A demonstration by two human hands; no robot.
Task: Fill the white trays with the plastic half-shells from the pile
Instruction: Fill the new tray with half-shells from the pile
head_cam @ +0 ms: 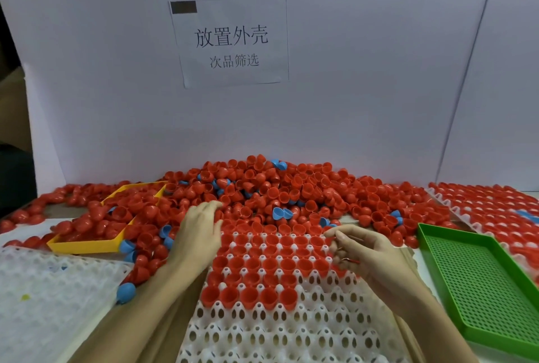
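Red shells fill the far rows of the white tray in front of us. Our right hand hovers over them, its grip loosely curled; whether it pinches anything we cannot tell. Our left hand reaches flat-fingered into the pile beyond, likely gathering shells for the near, unfilled cups.

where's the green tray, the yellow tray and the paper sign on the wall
green tray point(478, 284), head view, on its bare perforated floor
yellow tray point(84, 246), head view, on its near rim
paper sign point(230, 41), head view, on the large printed characters in its middle
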